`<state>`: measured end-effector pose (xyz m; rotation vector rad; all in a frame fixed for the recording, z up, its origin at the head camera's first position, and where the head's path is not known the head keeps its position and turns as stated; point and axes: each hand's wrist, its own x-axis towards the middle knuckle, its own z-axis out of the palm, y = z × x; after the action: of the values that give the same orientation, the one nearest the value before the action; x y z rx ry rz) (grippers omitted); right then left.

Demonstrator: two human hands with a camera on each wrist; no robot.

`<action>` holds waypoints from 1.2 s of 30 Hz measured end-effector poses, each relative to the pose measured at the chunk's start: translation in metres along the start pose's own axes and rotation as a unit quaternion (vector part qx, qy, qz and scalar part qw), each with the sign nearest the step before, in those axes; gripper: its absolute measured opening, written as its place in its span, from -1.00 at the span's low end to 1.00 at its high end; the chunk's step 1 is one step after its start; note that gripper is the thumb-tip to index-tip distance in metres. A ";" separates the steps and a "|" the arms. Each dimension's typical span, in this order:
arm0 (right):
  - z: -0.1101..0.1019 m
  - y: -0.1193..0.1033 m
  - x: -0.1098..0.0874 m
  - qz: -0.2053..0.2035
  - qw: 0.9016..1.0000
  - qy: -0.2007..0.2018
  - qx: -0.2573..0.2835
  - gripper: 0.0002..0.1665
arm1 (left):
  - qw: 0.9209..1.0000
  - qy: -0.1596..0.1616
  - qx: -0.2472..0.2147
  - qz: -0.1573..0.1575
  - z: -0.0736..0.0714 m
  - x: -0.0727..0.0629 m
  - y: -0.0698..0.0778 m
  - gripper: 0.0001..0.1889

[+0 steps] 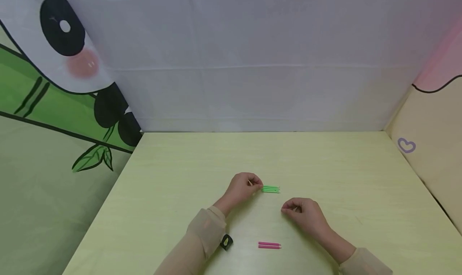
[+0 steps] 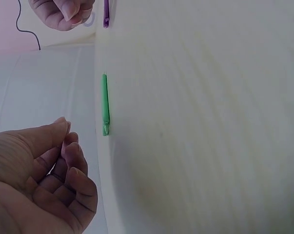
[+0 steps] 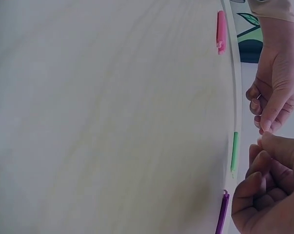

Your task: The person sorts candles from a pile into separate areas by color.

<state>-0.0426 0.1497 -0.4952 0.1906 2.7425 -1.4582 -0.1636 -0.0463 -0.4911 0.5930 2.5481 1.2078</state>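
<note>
In the head view my left hand (image 1: 245, 185) is at the left end of several slim green candles (image 1: 270, 189) lying side by side. The left wrist view shows its thumb and forefinger meeting above the green candles (image 2: 106, 105), with nothing visible between them. Right of and nearer than the green row, my right hand (image 1: 304, 214) hovers with curled fingers, its thumb tip against the forefinger. No object shows in its pinch. Purple candles (image 3: 222, 214) lie below the right hand in the right wrist view, hidden from the head camera. Pink candles (image 1: 269, 245) lie nearer me.
The pale wooden table (image 1: 343, 166) meets a white cloth backdrop (image 1: 252, 98) at its far edge. Cartoon-printed cloth (image 1: 426, 130) flanks it on the right. A small black object (image 1: 226, 242) is beside the left sleeve (image 1: 207, 229).
</note>
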 end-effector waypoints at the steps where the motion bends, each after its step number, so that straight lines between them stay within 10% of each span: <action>1: 0.000 0.000 0.000 0.000 1.000 0.000 -0.001 -0.92 | 1.000 0.000 0.001 0.000 0.000 -0.001 0.000 -0.93; 36: -0.016 -0.003 0.021 -0.016 1.000 0.011 0.024 -0.95 | 0.999 0.018 -0.002 0.033 -0.013 -0.032 0.008 -0.94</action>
<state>-0.0634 0.1633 -0.4861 0.1654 2.7428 -1.5394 -0.1385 -0.0660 -0.4748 0.6657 2.5737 1.2552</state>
